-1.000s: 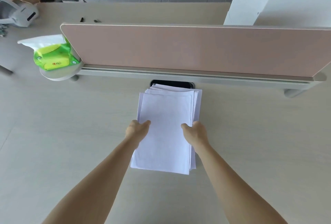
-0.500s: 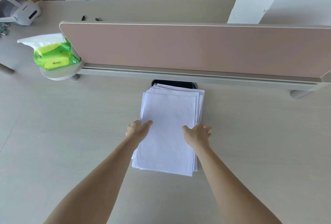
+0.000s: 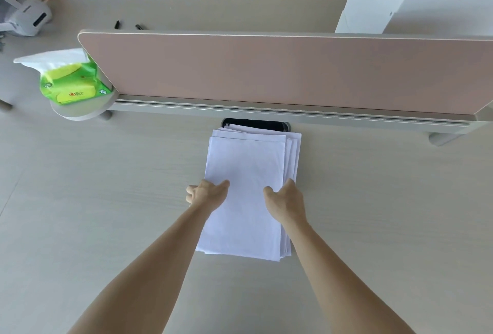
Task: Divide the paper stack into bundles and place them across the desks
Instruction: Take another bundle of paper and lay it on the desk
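Paper stack (image 3: 245, 173) lies flat on the near desk (image 3: 106, 200), long side running away from me. Its far end covers part of the black cable slot (image 3: 256, 123) under the divider panel (image 3: 266, 72). The sheets are not squared: edges are fanned out along the right side and at the far end.

Left hand (image 3: 206, 195) is at the stack's left edge, thumb flat on the top sheet, fingers curled against the side, apparently pinching a bundle. Right hand (image 3: 286, 201) is at the right edge, thumb on top. Its other fingers go over the edge and are hidden, so I cannot tell whether they are under any sheets.

Handling, my estimate: plain loose sheets, light per bundle, floppy and slippery against each other. A bundle taken from one corner would sag and shed sheets. Better to split at the middle of both long edges, thumbs above and fingers below, and lift level. The fanned right edge gives an easy place to slip in fingertips.

Tissue pack (image 3: 72, 83) sits well clear to the left.
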The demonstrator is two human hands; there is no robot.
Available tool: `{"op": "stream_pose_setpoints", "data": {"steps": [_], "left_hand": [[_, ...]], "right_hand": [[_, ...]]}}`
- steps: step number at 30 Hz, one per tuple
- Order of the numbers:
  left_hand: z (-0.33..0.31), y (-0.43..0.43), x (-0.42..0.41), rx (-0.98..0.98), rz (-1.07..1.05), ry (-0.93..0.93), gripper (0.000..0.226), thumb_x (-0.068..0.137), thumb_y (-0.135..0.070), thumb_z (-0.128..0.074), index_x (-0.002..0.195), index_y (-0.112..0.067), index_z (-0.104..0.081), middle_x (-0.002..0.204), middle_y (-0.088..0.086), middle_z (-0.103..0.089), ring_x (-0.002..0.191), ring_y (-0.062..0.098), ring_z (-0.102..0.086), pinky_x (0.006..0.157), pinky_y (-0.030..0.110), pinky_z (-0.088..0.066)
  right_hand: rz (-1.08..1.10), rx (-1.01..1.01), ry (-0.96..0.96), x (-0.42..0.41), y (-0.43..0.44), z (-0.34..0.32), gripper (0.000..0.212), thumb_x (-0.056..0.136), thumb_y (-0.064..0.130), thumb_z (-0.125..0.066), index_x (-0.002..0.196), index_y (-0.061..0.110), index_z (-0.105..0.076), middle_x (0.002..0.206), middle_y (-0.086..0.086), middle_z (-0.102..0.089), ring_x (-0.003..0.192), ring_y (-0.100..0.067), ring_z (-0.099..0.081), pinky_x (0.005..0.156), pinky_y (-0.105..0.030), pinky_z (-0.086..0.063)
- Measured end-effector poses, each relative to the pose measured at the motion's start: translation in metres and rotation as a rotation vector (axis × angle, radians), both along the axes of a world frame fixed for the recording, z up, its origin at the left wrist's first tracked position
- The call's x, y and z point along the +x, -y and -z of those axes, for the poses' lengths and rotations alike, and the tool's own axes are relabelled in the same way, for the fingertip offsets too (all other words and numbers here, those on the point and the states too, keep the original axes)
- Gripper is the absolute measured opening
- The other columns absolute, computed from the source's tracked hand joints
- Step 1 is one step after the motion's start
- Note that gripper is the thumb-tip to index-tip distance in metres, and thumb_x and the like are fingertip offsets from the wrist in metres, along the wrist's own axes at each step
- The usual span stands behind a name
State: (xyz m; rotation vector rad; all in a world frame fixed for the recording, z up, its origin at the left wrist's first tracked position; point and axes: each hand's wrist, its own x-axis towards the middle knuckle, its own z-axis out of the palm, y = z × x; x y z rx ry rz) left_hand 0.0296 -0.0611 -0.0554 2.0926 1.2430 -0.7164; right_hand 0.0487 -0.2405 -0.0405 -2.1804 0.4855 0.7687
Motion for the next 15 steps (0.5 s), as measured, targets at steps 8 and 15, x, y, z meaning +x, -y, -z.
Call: {"op": "stream_pose_setpoints", "data": {"steps": [8, 15], "left_hand": [[0.003, -0.021, -0.003, -0.089, -0.106, 0.171, 0.030, 0.087, -0.043, -0.057, 0.077, -0.015, -0.051, 0.094, 0.005, -0.055, 0.075, 0.020, -0.054, 0.065, 0.029, -0.043], [0.002, -0.041, -0.007, -0.113, -0.136, 0.199, 0.033, 0.086, -0.042, -0.060, 0.088, -0.010, -0.061, 0.079, 0.002, -0.055, 0.070, 0.021, -0.053, 0.055, 0.028, -0.037]], "right_hand": [[0.119, 0.112, -0.074, 0.008, -0.016, 0.005, 0.049, 0.088, 0.036, -0.053, 0.122, 0.001, -0.044, 0.121, -0.014, -0.053, 0.104, -0.031, -0.060, 0.072, -0.035, -0.049], [0.131, 0.229, -0.152, 0.018, -0.009, 0.006, 0.031, 0.087, 0.033, -0.055, 0.070, 0.015, -0.034, 0.077, -0.001, -0.035, 0.055, -0.016, -0.031, 0.049, -0.027, -0.026]]}}
